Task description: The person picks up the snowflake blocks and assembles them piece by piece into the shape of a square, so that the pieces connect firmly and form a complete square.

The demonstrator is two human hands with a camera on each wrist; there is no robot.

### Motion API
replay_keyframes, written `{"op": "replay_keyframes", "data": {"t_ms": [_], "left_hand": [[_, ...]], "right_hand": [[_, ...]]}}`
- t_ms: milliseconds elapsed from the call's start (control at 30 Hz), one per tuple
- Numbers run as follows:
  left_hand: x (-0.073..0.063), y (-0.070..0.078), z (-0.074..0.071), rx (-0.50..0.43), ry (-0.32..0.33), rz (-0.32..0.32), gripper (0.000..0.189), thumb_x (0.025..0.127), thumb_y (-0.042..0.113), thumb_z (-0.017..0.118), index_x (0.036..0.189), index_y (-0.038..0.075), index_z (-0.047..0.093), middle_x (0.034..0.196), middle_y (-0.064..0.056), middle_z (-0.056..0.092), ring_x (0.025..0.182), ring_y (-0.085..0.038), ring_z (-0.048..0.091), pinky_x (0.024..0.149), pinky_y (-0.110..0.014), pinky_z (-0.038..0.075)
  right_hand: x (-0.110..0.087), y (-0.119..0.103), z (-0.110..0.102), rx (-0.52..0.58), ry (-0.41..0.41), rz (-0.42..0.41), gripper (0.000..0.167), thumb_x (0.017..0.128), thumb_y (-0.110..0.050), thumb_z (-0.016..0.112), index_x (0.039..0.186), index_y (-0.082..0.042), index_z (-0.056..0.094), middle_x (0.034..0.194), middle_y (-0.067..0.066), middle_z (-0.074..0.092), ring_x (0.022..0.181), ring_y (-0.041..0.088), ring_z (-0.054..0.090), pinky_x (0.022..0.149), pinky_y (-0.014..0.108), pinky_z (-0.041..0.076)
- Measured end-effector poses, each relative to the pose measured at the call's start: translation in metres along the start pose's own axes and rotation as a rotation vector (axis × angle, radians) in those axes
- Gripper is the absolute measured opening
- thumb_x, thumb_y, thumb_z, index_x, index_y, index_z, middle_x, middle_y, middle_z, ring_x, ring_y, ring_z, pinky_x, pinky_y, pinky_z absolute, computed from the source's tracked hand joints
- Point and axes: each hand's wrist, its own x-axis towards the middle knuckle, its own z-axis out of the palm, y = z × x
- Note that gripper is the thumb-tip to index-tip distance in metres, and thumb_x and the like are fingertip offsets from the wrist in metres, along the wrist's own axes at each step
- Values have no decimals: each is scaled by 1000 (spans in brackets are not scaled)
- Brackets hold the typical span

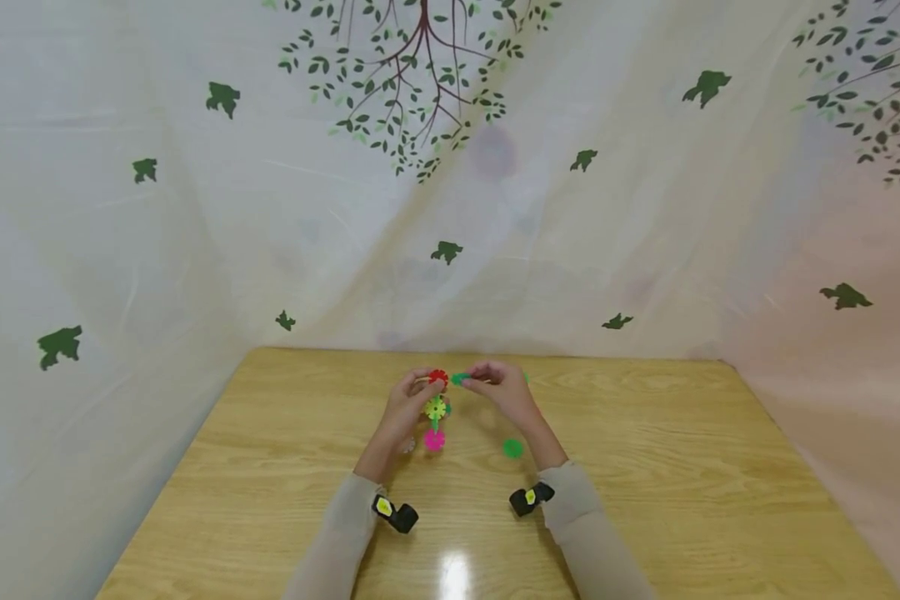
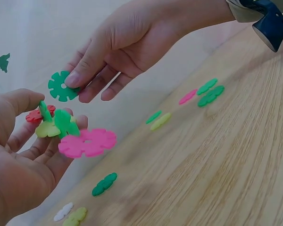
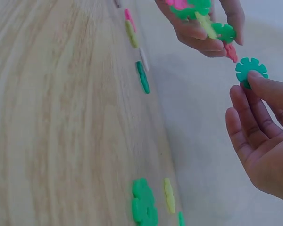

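In the head view my left hand (image 1: 405, 406) holds a chain of slotted plastic snowflake discs over the table. The left wrist view shows its parts: a red disc (image 2: 34, 116), a yellow disc (image 2: 46, 129) between two green ones, and a pink disc (image 2: 80, 147) at the near end. Thumb and fingers pinch the chain near its red end. My right hand (image 1: 504, 390) pinches a single green snowflake disc (image 2: 56, 87) between thumb and index finger. That disc is close to the chain's red end, with a small gap between them in the right wrist view.
Loose discs lie on the wooden table (image 1: 270, 467): a green disc (image 1: 513, 449) below the right hand, a white disc (image 2: 63, 211) and a dark green disc (image 2: 104, 184) on the left side, several others farther off. A pale leaf-printed curtain (image 1: 345, 275) hangs behind the table.
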Motion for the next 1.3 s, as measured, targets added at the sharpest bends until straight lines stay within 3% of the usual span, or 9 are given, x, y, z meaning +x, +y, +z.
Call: {"op": "replay_keyframes", "data": {"t_ms": [200, 333, 500, 800, 1100, 1200, 1300], "left_hand": [[-1, 0, 1, -49, -50, -1, 32, 102, 13, 62, 132, 4, 56, 106, -12, 71, 81, -15, 71, 67, -28, 61], [-2, 1, 2, -63, -60, 4, 31, 103, 10, 60, 132, 2, 55, 95, -3, 71, 80, -14, 70, 66, -27, 61], [-4, 2, 3, -78, -45, -1, 21, 104, 9, 57, 124, 3, 58, 90, -4, 71, 79, -14, 69, 65, -24, 59], [-4, 5, 5, -79, -57, 8, 4, 104, 10, 57, 107, 8, 56, 87, 0, 70, 78, -13, 69, 65, -26, 58], [-5, 11, 5, -60, -108, 2, 6, 105, 7, 52, 101, 3, 52, 86, 2, 69, 78, -10, 68, 65, -24, 56], [-5, 11, 5, -62, -117, -2, 8, 105, 7, 52, 101, 1, 53, 86, 1, 70, 78, -10, 68, 64, -24, 56], [-6, 12, 7, -70, -118, -13, 8, 104, 10, 55, 97, 6, 55, 86, 2, 71, 79, -11, 69, 65, -24, 56]], "right_hand": [[-7, -21, 1, 26, 31, -45, 14, 91, 4, 72, 100, 14, 69, 99, 30, 72, 84, 16, 71, 73, 21, 56], [-3, -6, 3, 57, 37, -54, 12, 90, 4, 73, 98, 12, 70, 98, 32, 71, 83, 12, 70, 73, 22, 57], [1, 12, 5, 77, 20, -81, 11, 89, 3, 75, 97, 10, 72, 99, 31, 72, 82, 8, 70, 74, 30, 61], [0, 10, 2, 111, -13, -87, 13, 87, -4, 79, 95, 5, 74, 101, 25, 74, 85, 9, 72, 77, 26, 61], [0, 12, -7, 133, -95, -137, 11, 88, 0, 76, 96, 8, 75, 104, 28, 73, 89, 12, 74, 80, 35, 63], [0, 13, -8, 159, -108, -157, 7, 88, 2, 76, 93, 5, 75, 102, 24, 74, 88, 13, 75, 79, 35, 63], [1, 13, -8, 182, -122, -183, 7, 88, 5, 75, 90, -1, 77, 99, 20, 75, 87, 13, 75, 79, 36, 63]]}}
